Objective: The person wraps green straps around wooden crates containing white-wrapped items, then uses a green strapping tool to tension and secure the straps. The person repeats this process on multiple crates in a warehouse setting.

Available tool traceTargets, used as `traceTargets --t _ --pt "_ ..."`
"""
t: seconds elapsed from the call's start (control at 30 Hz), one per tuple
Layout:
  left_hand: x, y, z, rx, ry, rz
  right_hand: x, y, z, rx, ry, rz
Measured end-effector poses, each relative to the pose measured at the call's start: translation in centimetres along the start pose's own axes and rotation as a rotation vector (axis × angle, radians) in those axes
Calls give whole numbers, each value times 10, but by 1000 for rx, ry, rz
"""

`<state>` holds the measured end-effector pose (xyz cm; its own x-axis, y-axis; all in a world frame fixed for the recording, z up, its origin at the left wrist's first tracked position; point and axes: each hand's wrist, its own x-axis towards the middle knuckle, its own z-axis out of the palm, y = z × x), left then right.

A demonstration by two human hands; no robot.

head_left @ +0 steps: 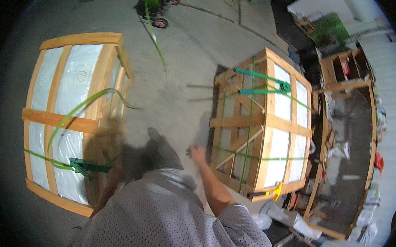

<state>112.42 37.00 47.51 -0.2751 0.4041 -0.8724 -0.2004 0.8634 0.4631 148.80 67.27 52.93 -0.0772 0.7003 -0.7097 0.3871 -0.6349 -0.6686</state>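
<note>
A wooden crate [58, 122] stands on my left, with white plastic wrapping showing between its slats. On top of it is a green strapping tool [85, 165], set on a green strap [44, 157] that runs across the near part of the crate. My left hand [117, 171] is at the tool's handle end; shadow and blur hide its fingers. A loose green strap end [82, 104] arches over the crate. My right hand [197, 153] hangs open between the two crates, fingers loosely curled and slightly apart, holding nothing.
The right crate [264, 123] bears a long-handled green strapping tool [283, 87], green straps and a yellow-and-black tool [266, 193]. A wheeled strap reel [153, 3] stands at the back, its strap trailing on the floor. A cluttered wooden shelf [367, 135] lines the right wall.
</note>
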Motion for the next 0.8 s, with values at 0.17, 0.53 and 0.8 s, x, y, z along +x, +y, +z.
traceTargets --t 0.17,0.53,0.8 --pt "62 -55 -6 494 18 443 -73 107 -31 -22 171 127" --pt "24 19 31 -100 -83 315 -40 299 -79 -682 357 -206" --pt "47 84 66 468 -48 594 31 180 -104 -141 -77 -181"
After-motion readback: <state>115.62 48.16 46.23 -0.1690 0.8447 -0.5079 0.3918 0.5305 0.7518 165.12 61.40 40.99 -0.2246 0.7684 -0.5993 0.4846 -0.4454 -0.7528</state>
